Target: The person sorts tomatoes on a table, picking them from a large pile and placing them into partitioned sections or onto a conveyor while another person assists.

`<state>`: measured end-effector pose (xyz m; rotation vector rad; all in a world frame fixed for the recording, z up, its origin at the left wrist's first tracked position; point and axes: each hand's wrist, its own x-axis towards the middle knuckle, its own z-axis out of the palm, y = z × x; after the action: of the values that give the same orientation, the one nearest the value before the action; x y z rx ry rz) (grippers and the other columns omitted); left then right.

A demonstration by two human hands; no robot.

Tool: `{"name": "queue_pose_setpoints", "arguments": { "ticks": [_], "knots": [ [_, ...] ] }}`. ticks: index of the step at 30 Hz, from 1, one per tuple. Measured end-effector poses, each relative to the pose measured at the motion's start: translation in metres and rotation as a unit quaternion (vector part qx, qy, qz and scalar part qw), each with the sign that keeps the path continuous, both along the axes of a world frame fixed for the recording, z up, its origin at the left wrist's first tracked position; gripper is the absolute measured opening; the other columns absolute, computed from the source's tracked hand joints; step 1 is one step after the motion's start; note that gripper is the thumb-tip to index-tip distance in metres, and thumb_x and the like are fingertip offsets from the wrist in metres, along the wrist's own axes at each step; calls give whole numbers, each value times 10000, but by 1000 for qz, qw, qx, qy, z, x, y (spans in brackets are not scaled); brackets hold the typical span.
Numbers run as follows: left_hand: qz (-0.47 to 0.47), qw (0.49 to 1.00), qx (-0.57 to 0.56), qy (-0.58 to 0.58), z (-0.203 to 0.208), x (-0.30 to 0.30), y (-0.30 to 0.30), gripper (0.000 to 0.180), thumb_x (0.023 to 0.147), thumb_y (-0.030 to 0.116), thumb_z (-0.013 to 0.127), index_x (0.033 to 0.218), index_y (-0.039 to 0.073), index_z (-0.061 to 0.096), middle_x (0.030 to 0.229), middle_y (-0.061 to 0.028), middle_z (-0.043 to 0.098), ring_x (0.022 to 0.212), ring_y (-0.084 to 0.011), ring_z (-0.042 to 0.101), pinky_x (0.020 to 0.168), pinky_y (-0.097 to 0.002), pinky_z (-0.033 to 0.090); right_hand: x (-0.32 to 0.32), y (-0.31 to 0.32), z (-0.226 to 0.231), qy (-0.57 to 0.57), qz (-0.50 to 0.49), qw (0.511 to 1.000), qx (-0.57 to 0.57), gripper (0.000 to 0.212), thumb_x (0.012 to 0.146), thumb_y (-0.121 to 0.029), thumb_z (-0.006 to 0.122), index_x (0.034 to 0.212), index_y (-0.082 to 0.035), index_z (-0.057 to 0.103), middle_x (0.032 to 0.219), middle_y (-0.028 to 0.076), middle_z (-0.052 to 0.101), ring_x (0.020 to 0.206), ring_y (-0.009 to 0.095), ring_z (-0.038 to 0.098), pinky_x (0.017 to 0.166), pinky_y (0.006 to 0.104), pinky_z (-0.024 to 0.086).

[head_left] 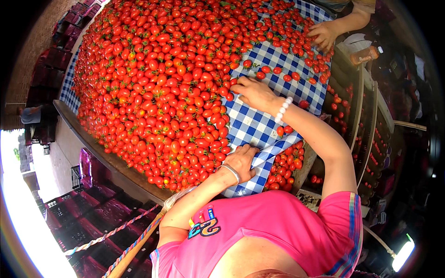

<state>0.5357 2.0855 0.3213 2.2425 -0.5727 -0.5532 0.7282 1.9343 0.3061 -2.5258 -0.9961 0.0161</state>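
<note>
A big heap of small red oval tomatoes (pixel 157 88), some with green stems, lies on a blue-and-white checked cloth (pixel 269 118). My right hand (pixel 256 94), with a white bead bracelet at the wrist, reaches over the cloth. Its bent, parted fingers touch tomatoes at the heap's right edge. Closer to my body, my left hand (pixel 240 163) rests on the cloth beside the heap, thumb apart from the curled fingers. A silver bangle circles that wrist. Nothing shows held in either hand, though the undersides of both are hidden.
Another person's hand (pixel 324 35) touches tomatoes at the far right. Slatted channels (pixel 359 120) with scattered tomatoes run along the right, near an orange-brown bottle (pixel 365 55). More tomatoes (pixel 286 169) lie beyond the cloth's near edge. Dark crates (pixel 99 211) stand on the lower left.
</note>
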Motion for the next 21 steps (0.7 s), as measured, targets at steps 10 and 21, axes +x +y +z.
{"name": "queue_pose_setpoints", "arguments": {
  "ticks": [10,21],
  "knots": [
    [23,1000,-13,-17,-5,-5,2,530,728,149,745,1213,29,568,1083,-163,584,1056,-371,579,896,-436,496,-80,-82,125,510,206,834,40,321,854,-195,762,1116,-22,694,1050,88,679,945,190,652,769,325,525],
    [-44,992,119,-24,-1,0,-3,658,818,368,678,1311,-30,500,1199,-306,590,1121,-436,580,974,-471,468,-96,67,22,40,325,943,53,548,701,-205,798,1232,-196,663,1404,103,467,1365,336,353,1098,607,323]
  ]
}}
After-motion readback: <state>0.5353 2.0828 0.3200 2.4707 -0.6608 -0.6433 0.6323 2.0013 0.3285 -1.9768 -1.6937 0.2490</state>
